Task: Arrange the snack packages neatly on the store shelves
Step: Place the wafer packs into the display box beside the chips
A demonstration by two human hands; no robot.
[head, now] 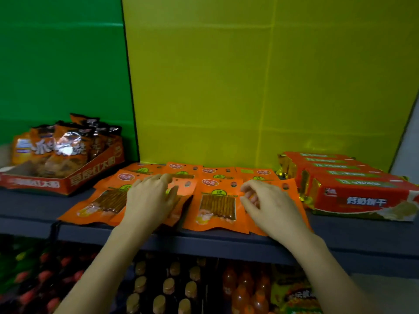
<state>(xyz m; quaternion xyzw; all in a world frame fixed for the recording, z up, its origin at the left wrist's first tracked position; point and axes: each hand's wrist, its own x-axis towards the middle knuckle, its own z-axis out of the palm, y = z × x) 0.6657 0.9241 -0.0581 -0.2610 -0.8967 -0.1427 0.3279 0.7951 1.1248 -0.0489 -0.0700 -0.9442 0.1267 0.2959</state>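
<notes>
Yellow and green panels are backing the dark shelf (226,243), where orange snack packets (217,202) are lying fanned along the front edge, between a red display box (68,180) toward the left end and biscuit packs (353,191) toward the right. Left hand (149,198) is pressing flat, fingers together; right hand (269,205) is pinching a packet's top edge (contact partly hidden). Squaring edges gently, sliding rather than lifting, should be tidying the row best.
</notes>
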